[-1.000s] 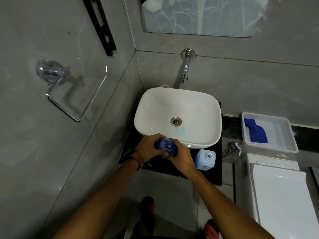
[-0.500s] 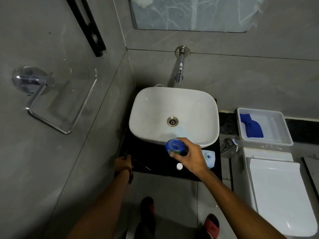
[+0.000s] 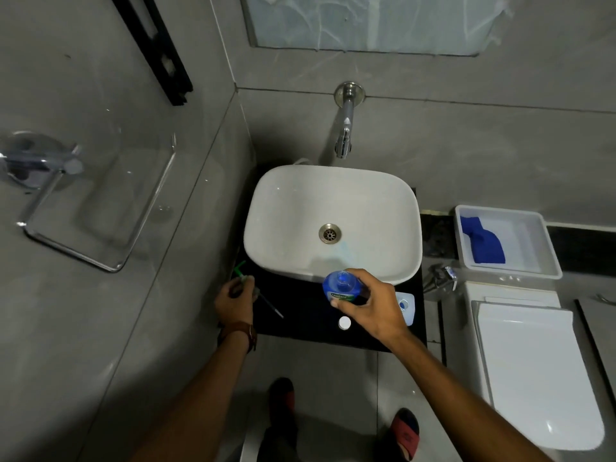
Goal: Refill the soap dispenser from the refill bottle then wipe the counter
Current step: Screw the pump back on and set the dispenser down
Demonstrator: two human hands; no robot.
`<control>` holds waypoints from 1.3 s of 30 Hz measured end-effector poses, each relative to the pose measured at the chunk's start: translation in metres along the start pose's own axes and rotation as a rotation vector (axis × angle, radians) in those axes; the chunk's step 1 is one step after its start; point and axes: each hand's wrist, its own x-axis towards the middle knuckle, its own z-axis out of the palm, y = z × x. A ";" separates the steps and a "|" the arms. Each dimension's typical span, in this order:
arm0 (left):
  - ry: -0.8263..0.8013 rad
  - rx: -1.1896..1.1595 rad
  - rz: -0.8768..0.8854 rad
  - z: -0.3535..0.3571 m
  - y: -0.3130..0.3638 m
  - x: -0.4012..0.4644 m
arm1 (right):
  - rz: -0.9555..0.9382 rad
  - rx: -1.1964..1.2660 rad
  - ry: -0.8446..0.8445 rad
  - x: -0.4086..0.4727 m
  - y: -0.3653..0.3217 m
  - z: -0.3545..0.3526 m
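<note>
My right hand grips a blue soap dispenser bottle with a green label, its mouth open, above the front rim of the basin. At the left edge of the black counter, my left hand holds the green-topped pump; its thin dip tube slants down over the counter. A pale refill bottle with an open blue mouth stands on the counter, partly hidden behind my right hand. Beside it, in front of my right hand, lies a small white cap.
A white basin fills most of the counter under a wall tap. To the right, a white tray holds a blue cloth above a closed toilet. A chrome ring juts from the left wall.
Both hands were together on the dispenser top. The left hand has since carried the pump off to the counter's left edge, and the right hand has moved the open bottle rightwards.
</note>
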 end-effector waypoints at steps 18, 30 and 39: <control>-0.370 -0.249 0.875 0.052 0.157 -0.147 | -0.078 -0.081 -0.015 0.008 -0.041 -0.003; -0.414 -0.120 1.051 0.047 0.151 -0.155 | -0.108 -0.084 0.051 -0.002 -0.053 -0.017; -0.583 0.293 1.017 0.044 0.109 -0.144 | -0.158 -0.129 0.110 0.004 -0.071 -0.023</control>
